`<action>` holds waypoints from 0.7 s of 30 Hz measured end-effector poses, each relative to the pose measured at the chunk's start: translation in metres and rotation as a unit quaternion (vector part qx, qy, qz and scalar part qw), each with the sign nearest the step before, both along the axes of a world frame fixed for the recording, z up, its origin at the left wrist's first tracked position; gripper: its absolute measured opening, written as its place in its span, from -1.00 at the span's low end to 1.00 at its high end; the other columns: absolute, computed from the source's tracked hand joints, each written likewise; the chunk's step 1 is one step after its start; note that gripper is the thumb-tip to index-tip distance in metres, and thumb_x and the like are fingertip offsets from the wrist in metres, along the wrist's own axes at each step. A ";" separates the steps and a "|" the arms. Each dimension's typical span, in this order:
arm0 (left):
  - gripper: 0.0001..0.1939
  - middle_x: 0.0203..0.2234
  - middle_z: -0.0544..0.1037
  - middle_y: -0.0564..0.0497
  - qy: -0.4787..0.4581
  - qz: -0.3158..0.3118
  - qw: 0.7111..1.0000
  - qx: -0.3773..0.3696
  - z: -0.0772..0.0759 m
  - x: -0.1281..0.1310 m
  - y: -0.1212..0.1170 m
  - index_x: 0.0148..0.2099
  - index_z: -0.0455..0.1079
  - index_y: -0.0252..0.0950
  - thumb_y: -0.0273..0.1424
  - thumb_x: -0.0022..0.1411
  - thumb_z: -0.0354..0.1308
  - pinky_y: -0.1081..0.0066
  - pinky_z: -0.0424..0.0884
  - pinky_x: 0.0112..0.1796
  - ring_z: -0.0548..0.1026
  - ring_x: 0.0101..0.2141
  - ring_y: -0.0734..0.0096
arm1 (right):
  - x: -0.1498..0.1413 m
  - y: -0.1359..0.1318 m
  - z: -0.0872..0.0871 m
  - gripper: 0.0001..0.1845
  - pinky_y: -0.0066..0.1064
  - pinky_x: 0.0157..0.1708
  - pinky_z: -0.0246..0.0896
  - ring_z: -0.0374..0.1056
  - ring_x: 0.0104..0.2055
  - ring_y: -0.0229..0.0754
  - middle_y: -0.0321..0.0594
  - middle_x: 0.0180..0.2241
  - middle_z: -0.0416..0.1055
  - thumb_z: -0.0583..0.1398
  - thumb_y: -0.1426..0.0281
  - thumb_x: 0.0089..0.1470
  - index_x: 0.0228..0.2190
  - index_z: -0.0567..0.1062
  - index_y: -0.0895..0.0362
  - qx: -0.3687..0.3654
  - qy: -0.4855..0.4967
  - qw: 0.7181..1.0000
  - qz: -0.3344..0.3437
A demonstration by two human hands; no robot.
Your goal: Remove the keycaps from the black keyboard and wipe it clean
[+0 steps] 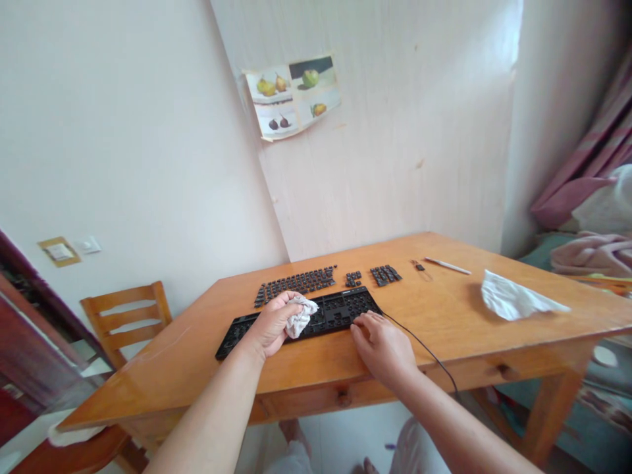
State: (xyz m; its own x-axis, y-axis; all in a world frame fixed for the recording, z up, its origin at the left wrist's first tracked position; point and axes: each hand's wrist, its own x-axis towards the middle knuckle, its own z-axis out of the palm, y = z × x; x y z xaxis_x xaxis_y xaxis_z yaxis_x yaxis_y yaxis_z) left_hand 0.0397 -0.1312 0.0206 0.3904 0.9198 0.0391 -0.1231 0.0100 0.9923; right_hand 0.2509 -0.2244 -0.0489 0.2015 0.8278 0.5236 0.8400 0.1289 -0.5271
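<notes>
My left hand (277,324) is closed round a crumpled white cloth (300,318), held at the middle of a black keyboard (340,311). The keyboard lies at a slant near the table's front edge with its keycaps off, so the bare key sockets show. My right hand (382,343) is at the keyboard's front right corner, fingers bent over the edge and thumb at the front side. Behind the keyboard, loose black keycaps lie in rows: a large block (301,283), a small group (353,279) and a number-pad group (386,275).
The wooden table (486,296) holds a small wire tool (419,266), a white pen-like stick (447,265) and a white cloth or tissue (518,299) on the right. A black cable (424,345) runs over the front edge. A wooden chair (131,319) stands left.
</notes>
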 end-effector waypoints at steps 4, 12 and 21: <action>-0.66 -0.31 0.58 -0.08 0.010 0.051 0.998 0.026 0.005 -0.023 0.004 -0.15 0.32 -0.28 -0.48 -0.03 0.24 0.47 0.39 -0.41 0.54 -0.39 0.39 | 0.001 0.000 0.000 -0.74 -0.35 0.02 0.16 0.34 0.05 -0.12 -0.22 -0.23 0.54 0.05 0.31 0.17 -0.30 0.54 0.04 -0.006 0.000 1.000 0.003; -0.62 -0.51 0.49 0.07 0.130 0.173 0.974 0.072 0.022 -0.085 0.008 -0.18 0.35 -0.33 -0.27 -0.05 0.28 0.58 0.18 -0.63 0.35 -0.63 0.60 | 0.002 -0.002 0.001 -0.73 -0.33 -0.06 0.21 0.36 0.02 -0.09 -0.22 -0.20 0.54 0.04 0.29 0.17 -0.31 0.54 0.03 -0.009 -0.010 1.000 0.005; -0.59 -0.60 0.42 0.13 0.318 0.259 0.906 0.104 0.014 -0.142 0.017 -0.15 0.29 -0.30 -0.32 -0.08 0.25 0.57 0.19 -0.63 0.36 -0.65 0.53 | 0.004 0.001 -0.004 -0.73 -0.37 -0.22 0.22 0.42 -0.13 -0.12 -0.26 -0.29 0.53 0.03 0.26 0.16 -0.35 0.52 0.01 0.001 -0.026 1.000 0.013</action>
